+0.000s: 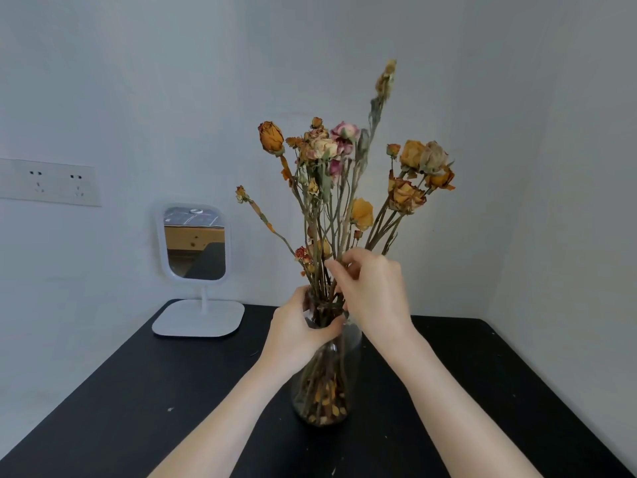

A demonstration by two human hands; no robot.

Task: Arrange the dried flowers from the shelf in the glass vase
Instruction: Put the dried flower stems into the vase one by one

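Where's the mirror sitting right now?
In the head view, the white mirror stands at the back-left corner of the black table, left of the glass vase.

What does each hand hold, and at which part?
The left hand grips the glass vase at its neck; the right hand pinches dried flower stems just above it.

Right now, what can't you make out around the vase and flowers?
Head view:
Neck of the glass vase: covered by the left hand gripping it.
Which stems of the dried flowers the right hand pinches: hidden by its fingers.
Tip of the tallest sprig: blurred.
The shelf: outside the frame.
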